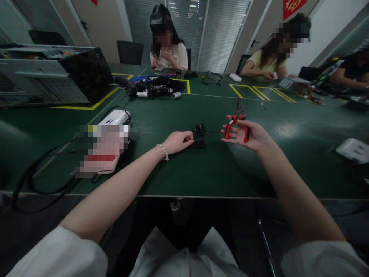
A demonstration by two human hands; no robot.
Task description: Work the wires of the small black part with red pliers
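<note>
My left hand, with a bracelet at the wrist, rests low over the green table. Its fingers are curled, and the thumb and index finger pinch the near end of a small bundled black cable. Just beyond lies a second black bundle, touched by neither hand. To the right, my right hand holds long-nose pliers with red and black handles. They lie across the upturned palm and fingers, jaws pointing away from me and slightly apart. A thin dark piece sits between the hands, too small to name.
At left, a phone lies by a white device and looped black cables. An open computer case stands behind. Tangled cables and tools lie farther back. A white box sits right. Several people sit across the table.
</note>
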